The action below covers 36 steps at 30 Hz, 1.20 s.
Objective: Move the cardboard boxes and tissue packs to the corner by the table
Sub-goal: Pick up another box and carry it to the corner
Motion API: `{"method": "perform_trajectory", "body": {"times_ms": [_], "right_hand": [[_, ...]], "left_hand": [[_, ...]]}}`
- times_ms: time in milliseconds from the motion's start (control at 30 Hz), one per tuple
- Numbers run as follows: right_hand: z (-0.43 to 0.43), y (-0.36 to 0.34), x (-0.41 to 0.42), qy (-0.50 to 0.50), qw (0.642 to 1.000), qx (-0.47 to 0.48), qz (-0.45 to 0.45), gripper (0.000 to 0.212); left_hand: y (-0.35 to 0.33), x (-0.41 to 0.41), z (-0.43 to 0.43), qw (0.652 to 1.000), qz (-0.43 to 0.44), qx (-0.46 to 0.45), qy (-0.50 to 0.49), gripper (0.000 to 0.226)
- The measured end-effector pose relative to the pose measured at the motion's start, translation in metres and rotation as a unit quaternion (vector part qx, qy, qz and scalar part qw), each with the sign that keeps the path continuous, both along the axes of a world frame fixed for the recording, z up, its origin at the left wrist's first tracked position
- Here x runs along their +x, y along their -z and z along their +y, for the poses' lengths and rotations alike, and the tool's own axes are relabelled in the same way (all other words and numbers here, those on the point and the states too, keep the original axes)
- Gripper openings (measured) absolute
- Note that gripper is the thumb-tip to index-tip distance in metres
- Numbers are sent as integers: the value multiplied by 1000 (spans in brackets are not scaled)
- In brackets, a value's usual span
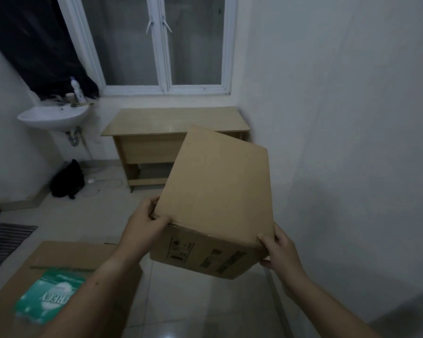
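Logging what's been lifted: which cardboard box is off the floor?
The plain cardboard box gripped by both hands; the other box, with the green tissue pack on top, sits low.

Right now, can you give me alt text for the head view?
Both hands, left hand and right hand, hold a tilted cardboard box in the air before a wooden table under a window; a green tissue pack lies on flat cardboard below.

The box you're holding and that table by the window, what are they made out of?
The box looks like plain brown cardboard: matte, with folded edges and black printed marks on its side. The table seems to be light wood, or a wood-look board; its smooth top gives a faint shine. Which of the two cannot be told from here.
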State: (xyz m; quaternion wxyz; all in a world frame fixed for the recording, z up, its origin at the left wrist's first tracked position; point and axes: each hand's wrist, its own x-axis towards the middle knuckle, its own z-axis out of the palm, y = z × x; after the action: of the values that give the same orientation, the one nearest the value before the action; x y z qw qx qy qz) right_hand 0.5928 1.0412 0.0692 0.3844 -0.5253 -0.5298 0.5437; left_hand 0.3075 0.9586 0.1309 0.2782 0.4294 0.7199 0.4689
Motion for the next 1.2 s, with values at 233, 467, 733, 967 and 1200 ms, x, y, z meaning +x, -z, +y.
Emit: {"method": "perform_trajectory", "body": {"times_ms": [233,467,733,967,1200], "right_hand": [[112,38,-48,-35,999,-27,-20,43],[205,68,-89,-76,995,-49,-31,42],[353,139,-137,-170,982,-66,-53,53],[489,285,-190,-246,958,-91,-116,60],[551,426,-210,-282,938,-97,-178,63]], "left_hand": [[45,-45,105,997,-32,-44,-61,41],[75,-80,177,992,-54,-78,-79,40],[150,-113,277,974,-83,-165,-129,41],[303,-135,374,938,-50,-282,-194,46],[441,-147,416,924,-33,-340,-170,41]]}}
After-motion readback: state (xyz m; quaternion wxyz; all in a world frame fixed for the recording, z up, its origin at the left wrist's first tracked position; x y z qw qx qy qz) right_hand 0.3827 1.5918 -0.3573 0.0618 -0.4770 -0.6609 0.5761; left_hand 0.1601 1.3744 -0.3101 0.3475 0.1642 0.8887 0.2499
